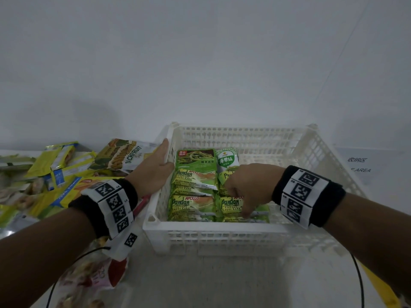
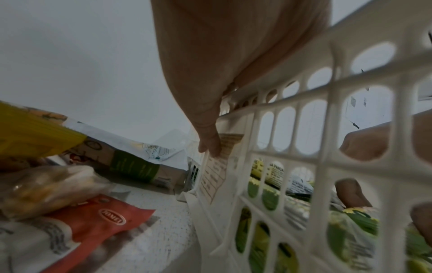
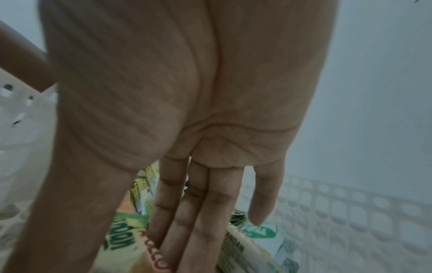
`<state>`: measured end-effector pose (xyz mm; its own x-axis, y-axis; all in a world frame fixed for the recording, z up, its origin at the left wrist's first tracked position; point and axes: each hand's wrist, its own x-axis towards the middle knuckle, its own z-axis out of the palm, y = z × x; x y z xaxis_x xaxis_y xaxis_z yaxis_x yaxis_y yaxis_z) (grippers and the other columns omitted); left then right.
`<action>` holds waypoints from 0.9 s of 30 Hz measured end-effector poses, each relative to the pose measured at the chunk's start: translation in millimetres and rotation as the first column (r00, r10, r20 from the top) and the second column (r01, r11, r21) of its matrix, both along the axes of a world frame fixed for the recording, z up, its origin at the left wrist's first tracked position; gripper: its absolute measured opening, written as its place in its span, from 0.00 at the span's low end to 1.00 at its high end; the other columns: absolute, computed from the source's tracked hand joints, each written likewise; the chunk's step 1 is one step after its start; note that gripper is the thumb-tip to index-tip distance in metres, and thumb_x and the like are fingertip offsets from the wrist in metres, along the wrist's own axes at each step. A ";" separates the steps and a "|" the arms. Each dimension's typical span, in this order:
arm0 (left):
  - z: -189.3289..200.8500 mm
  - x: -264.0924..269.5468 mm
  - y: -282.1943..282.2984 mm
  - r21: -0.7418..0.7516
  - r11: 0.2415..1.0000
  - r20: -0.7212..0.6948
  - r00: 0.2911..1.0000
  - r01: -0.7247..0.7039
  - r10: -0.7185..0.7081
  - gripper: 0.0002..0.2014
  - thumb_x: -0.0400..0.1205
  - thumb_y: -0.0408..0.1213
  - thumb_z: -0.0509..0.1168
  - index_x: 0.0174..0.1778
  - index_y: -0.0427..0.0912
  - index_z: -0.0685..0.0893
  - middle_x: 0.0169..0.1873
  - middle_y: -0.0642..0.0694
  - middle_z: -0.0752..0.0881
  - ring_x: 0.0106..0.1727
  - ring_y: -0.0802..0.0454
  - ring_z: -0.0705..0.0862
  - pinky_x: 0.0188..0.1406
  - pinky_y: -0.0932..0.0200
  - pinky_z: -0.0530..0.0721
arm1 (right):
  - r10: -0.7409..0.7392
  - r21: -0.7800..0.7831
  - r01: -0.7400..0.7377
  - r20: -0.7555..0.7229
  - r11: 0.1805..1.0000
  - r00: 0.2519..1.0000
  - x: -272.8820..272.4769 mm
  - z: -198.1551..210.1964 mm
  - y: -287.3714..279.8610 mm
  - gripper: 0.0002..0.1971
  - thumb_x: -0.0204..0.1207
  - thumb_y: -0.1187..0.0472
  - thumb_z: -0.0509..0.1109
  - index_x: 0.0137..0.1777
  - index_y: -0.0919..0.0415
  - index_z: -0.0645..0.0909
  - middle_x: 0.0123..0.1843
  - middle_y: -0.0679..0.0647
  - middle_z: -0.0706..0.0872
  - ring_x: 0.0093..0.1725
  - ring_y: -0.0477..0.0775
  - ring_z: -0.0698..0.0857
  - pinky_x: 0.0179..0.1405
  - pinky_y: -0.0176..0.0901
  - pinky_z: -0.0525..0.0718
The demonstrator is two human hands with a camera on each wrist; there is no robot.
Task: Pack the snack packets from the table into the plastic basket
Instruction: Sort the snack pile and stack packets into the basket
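Observation:
A white slotted plastic basket (image 1: 222,232) stands on the table, holding several green-and-yellow Pandan cake packets (image 1: 193,205) in rows on its left side. Behind them lie a green bean-snack packet (image 1: 195,158) and a white-green seaweed packet (image 1: 226,161). My left hand (image 1: 155,170) grips the basket's left rim; in the left wrist view its thumb (image 2: 210,144) lies down the outside of the wall (image 2: 327,157). My right hand (image 1: 242,190) is inside the basket, its straight fingers (image 3: 198,212) pressing on a Pandan packet (image 3: 121,245) beside the seaweed packet (image 3: 261,232).
Left of the basket lies a heap of loose packets: a Jackfruit chips bag (image 1: 126,156), yellow pouches (image 1: 60,165) and a red-and-white packet (image 1: 95,278). A printed paper label (image 1: 360,165) lies to the right. A pale wall rises behind the basket, whose right half shows bare floor.

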<state>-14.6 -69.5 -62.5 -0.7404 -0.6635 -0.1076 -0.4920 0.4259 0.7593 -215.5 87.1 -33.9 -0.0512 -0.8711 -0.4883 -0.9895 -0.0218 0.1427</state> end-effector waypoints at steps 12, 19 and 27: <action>-2.5 -0.5 -0.7 -0.019 1.000 0.006 1.000 -0.010 0.010 0.34 0.92 0.36 0.55 0.91 0.44 0.42 0.90 0.51 0.47 0.88 0.58 0.48 0.77 0.69 0.48 | -0.071 -0.296 0.099 0.104 0.950 0.992 -20.8 21.5 -4.9 0.18 0.76 0.36 0.74 0.52 0.50 0.80 0.48 0.46 0.84 0.48 0.52 0.82 0.46 0.49 0.84; -1.6 -0.3 1.0 -0.019 1.000 0.010 1.000 -0.022 0.022 0.35 0.92 0.37 0.55 0.91 0.46 0.42 0.90 0.50 0.49 0.88 0.56 0.52 0.76 0.67 0.52 | -0.198 -0.138 0.225 0.185 0.965 0.962 -39.5 10.1 -10.3 0.27 0.81 0.41 0.72 0.78 0.48 0.74 0.73 0.50 0.81 0.67 0.54 0.81 0.67 0.52 0.81; -0.5 -0.5 0.6 -0.038 0.999 0.027 1.000 -0.014 0.015 0.34 0.93 0.37 0.54 0.91 0.46 0.42 0.90 0.49 0.49 0.87 0.58 0.53 0.74 0.69 0.53 | -0.235 -0.129 0.260 0.185 0.957 0.954 -42.0 -1.7 -15.7 0.28 0.79 0.43 0.75 0.76 0.51 0.78 0.70 0.50 0.82 0.65 0.53 0.82 0.65 0.50 0.83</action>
<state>-15.0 -68.9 -63.0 -0.7276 -0.6784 -0.1023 -0.5186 0.4463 0.7293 -257.5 71.4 -35.5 -0.2040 -0.9054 -0.3724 -0.9709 0.2358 -0.0415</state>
